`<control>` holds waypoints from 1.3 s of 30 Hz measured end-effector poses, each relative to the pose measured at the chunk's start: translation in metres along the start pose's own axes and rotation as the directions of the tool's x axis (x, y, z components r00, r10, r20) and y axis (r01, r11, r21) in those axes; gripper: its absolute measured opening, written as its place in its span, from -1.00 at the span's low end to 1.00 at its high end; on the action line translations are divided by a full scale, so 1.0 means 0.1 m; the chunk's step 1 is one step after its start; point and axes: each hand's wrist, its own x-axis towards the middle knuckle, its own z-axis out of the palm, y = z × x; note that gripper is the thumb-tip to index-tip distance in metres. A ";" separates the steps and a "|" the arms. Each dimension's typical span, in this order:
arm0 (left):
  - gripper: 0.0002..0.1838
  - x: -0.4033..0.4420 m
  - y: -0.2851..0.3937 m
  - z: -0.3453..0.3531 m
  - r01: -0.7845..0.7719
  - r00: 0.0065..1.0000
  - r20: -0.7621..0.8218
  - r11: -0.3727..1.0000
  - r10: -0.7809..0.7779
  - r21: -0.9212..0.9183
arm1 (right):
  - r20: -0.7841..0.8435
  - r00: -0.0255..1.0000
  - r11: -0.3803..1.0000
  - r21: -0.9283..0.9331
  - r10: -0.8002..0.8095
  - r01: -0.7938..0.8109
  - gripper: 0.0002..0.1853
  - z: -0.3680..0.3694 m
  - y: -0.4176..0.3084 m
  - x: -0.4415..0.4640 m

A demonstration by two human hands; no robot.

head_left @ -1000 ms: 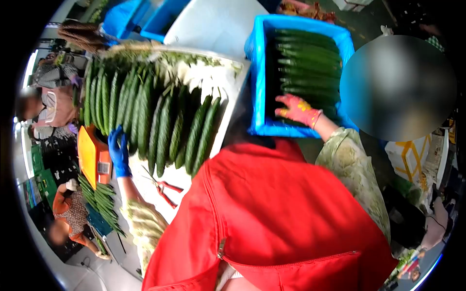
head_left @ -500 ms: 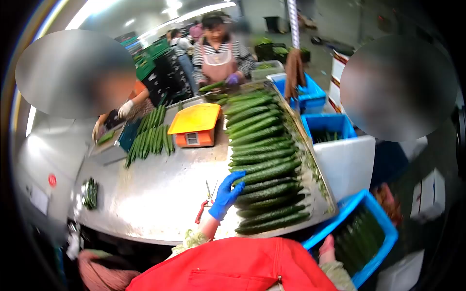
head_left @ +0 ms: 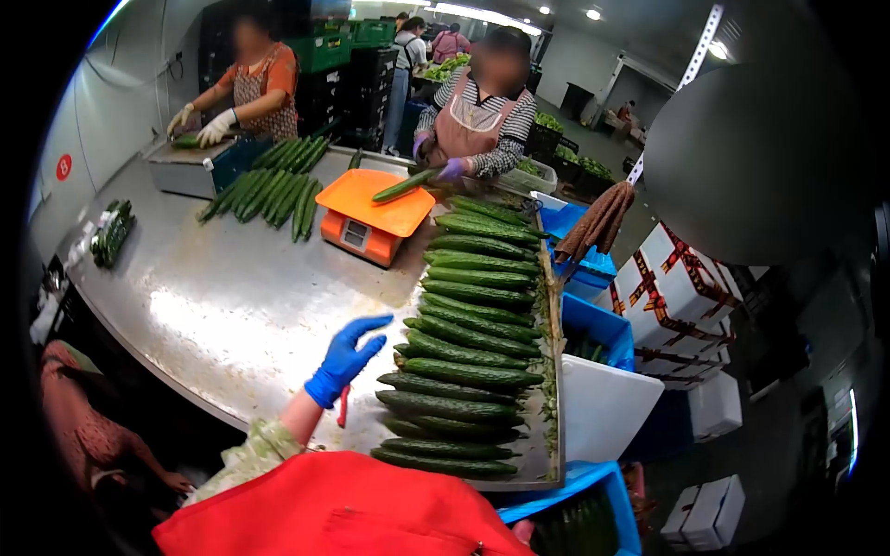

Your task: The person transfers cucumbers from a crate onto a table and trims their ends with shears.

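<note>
My left hand [head_left: 345,360], in a blue glove, hovers over the metal table just left of a long row of cucumbers [head_left: 468,375]. Its fingers are stretched out and hold nothing. Partly covered by that hand are red-handled snips [head_left: 343,408], of which only a handle shows. At the bottom edge a small part of my right hand [head_left: 524,531] shows beside a blue crate [head_left: 623,510] with cucumbers in it. My red apron hides most of that hand, its fingers included.
An orange scale [head_left: 375,208] stands mid-table, a cucumber over its pan in the hand of a co-worker [head_left: 487,116] opposite. More cucumbers [head_left: 269,190] lie left of it, near another co-worker [head_left: 264,88]. White boxes [head_left: 672,287] and a blue bin [head_left: 593,324] stand right.
The view has swung to the right. My left hand has come away from the cucumber row. The co-worker opposite has brought a cucumber over the scale.
</note>
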 end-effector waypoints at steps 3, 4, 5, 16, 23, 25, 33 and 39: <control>-0.65 0.29 0.08 -0.05 0.067 0.995 -0.057 0.974 -0.081 -0.218 | 0.009 1.000 1.000 0.014 0.016 -0.016 -0.31 0.15 -0.04 0.10; -0.65 0.39 0.13 -0.04 0.090 0.993 -0.048 0.961 -0.106 -0.261 | 0.015 1.000 1.000 0.016 0.018 -0.018 -0.31 0.20 -0.05 0.14; -0.65 0.50 0.19 -0.02 0.109 0.991 -0.045 0.947 -0.129 -0.304 | 0.020 1.000 1.000 0.017 0.021 -0.022 -0.31 0.24 -0.08 0.19; -0.61 1.37 0.24 0.51 0.207 0.974 0.170 0.878 -0.147 -0.431 | 0.050 0.996 0.994 0.082 0.068 -0.072 -0.30 0.39 -0.14 0.43; -0.56 1.95 0.38 1.09 0.204 0.967 0.232 0.858 -0.102 -0.472 | 0.048 0.995 0.986 0.134 0.089 -0.094 -0.30 0.32 -0.10 0.26; -0.57 2.16 0.39 1.20 0.153 0.978 0.207 0.805 -0.038 -0.574 | 0.053 0.994 0.985 0.141 0.095 -0.101 -0.30 0.28 -0.08 0.23; -0.58 2.65 0.86 1.19 -0.037 0.992 0.066 0.743 0.109 -0.668 | 0.089 0.991 0.980 0.166 0.099 -0.113 -0.29 0.15 -0.01 0.09; -0.58 2.21 0.68 1.32 0.151 0.981 0.189 0.742 -0.034 -0.653 | 0.127 0.990 0.983 0.166 0.063 -0.084 -0.29 0.03 0.03 -0.02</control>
